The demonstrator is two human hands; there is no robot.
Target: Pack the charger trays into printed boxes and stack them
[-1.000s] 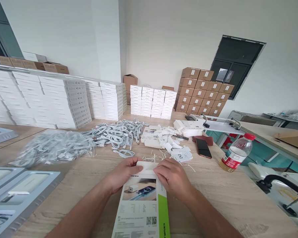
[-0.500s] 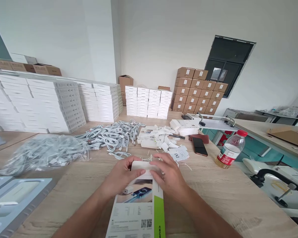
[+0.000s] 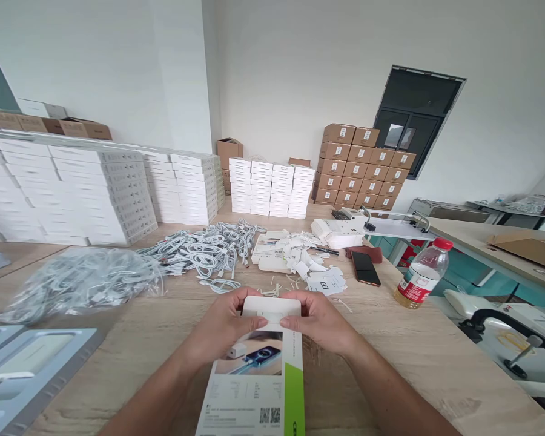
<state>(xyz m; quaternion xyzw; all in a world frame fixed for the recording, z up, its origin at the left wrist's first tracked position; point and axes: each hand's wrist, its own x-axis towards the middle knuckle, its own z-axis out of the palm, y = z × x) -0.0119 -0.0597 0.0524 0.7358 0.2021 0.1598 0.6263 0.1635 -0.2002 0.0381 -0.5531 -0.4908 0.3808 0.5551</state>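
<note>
A white and green printed cardboard box [image 3: 249,387] lies on the table in front of me, its far end toward the wall. On its face are a picture of a phone with a cable and two QR codes. My left hand [image 3: 231,318] grips the left corner of the far end, thumb on top of the white flap [image 3: 269,304]. From the other side my right hand [image 3: 312,318] holds the right corner, its thumb pressed on the flap too. The two thumbs lie a short way apart. The fingers under the box are hidden.
Coiled white cables [image 3: 209,248] and a clear bag of cables [image 3: 91,278] lie to the left. Paper scraps [image 3: 309,260], a phone [image 3: 366,267] and a bottle [image 3: 423,274] are to the right. White boxes [image 3: 272,188] stand stacked behind. Grey trays [image 3: 79,357] sit near left.
My right hand has lowered and its fingers have moved from above the flap to the box's right corner. The flap now lies more in view between both thumbs.
</note>
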